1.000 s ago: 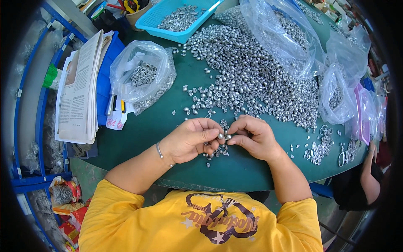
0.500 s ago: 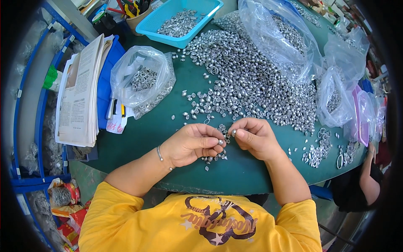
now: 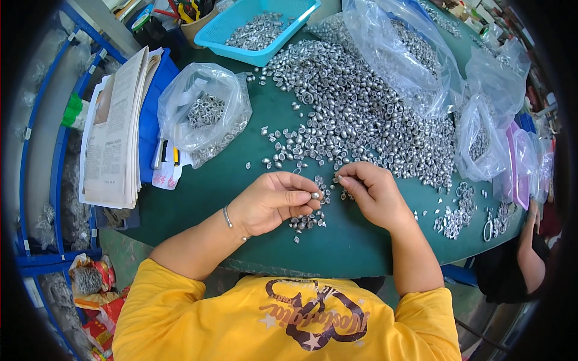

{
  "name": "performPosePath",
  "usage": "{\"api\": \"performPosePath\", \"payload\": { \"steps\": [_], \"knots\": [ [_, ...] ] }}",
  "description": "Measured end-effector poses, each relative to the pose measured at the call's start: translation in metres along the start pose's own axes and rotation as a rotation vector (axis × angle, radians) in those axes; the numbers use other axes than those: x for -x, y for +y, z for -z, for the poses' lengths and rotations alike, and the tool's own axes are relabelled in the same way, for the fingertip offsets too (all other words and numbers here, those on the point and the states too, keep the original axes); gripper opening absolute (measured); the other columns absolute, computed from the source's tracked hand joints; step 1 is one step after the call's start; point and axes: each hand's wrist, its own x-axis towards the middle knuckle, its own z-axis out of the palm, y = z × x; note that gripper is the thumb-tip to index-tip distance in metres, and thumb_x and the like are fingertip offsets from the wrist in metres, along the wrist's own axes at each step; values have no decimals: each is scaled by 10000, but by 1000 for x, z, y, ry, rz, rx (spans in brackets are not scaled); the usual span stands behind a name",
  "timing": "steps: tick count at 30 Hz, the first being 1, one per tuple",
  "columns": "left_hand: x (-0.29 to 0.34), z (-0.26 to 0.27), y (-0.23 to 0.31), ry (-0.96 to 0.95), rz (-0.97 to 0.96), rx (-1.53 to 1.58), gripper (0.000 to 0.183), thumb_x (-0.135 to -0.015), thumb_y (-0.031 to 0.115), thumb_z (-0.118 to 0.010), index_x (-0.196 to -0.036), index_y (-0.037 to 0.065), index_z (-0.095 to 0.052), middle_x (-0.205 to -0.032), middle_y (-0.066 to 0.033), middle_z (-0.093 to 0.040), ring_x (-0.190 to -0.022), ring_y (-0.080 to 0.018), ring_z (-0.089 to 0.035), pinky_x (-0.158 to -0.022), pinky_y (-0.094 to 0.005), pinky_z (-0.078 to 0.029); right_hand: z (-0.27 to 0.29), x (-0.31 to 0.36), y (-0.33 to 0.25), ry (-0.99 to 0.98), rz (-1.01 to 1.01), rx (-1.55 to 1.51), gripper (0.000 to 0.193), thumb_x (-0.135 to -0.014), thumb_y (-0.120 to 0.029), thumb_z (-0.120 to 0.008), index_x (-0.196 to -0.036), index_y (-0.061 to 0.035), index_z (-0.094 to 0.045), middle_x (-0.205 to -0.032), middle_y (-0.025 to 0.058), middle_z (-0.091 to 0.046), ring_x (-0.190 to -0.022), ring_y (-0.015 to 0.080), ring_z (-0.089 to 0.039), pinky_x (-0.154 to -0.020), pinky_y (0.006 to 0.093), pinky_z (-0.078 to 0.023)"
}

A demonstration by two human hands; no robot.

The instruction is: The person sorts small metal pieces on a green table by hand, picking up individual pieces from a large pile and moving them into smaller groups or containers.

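Observation:
Between the thumb and forefinger of my left hand (image 3: pixel 271 204) is a small rounded silver metal piece (image 3: pixel 315 195). My right hand (image 3: pixel 376 195) is pinched at the near edge of a big heap of silver metal pieces (image 3: pixel 367 114). What sits between its fingertips, if anything, is too small to make out. Below and between the hands lies a small cluster of similar pieces (image 3: pixel 306 222), partly hidden by my left fingers. Many pieces in the heap look like hollow, egg-shaped shells.
A blue plastic basket (image 3: pixel 265 57) and clear bags of metal pieces (image 3: pixel 201 144) stand around the heap on the green table (image 3: pixel 198 210). Papers (image 3: pixel 114 132) lean at the left. Small piles (image 3: pixel 451 222) lie at the right, near another person's arm (image 3: pixel 528 256).
My right hand has moved away from my left, slightly up and to the right, toward the heap. My left hand has shifted slightly left and still pinches its silver piece.

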Motion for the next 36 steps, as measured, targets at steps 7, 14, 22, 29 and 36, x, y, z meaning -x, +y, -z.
{"api": "performPosePath", "payload": {
  "steps": [7,14,22,29,36],
  "knots": [
    [2,-2,14,67,-133,96,102,-811,56,-516,-897,25,-563,-800,-74,-551,-640,-112,-504,-602,-214,-436,2,4,-6,-66,224,316,100,-750,-61,-621,-848,-51,-641,-748,98,-605,-694,286,-597,-602,358,-487],
    [-3,-11,6,341,-515,-1336,106,-719,22,-689,-818,44,-656,-647,11,-465,-567,-97,-445,-534,-218,-372,-11,7,-7,-141,310,404,99,-720,-96,-650,-818,-78,-652,-673,64,-552,-646,255,-583,-546,359,-472],
    [-14,-15,-5,232,-747,-1814,101,-694,61,-686,-789,65,-654,-710,-76,-521,-659,-259,-551,-574,-335,-453,-15,8,-6,-128,380,396,115,-707,-133,-676,-812,-97,-643,-649,44,-526,-615,242,-566,-523,361,-460],
    [-10,-17,0,257,-535,-1385,95,-736,49,-684,-827,48,-655,-664,-22,-501,-584,-116,-500,-532,-238,-400,-14,4,-1,-88,308,102,105,-697,-83,-703,-795,-83,-665,-636,44,-535,-587,216,-544,-515,316,-437],
    [-2,-10,5,49,-137,-489,63,-842,80,-608,-855,23,-582,-762,4,-529,-588,-57,-457,-520,-162,-362,-5,0,1,-144,252,-339,89,-712,-13,-699,-793,-45,-681,-627,16,-536,-588,124,-502,-521,255,-399]
  ]
}}
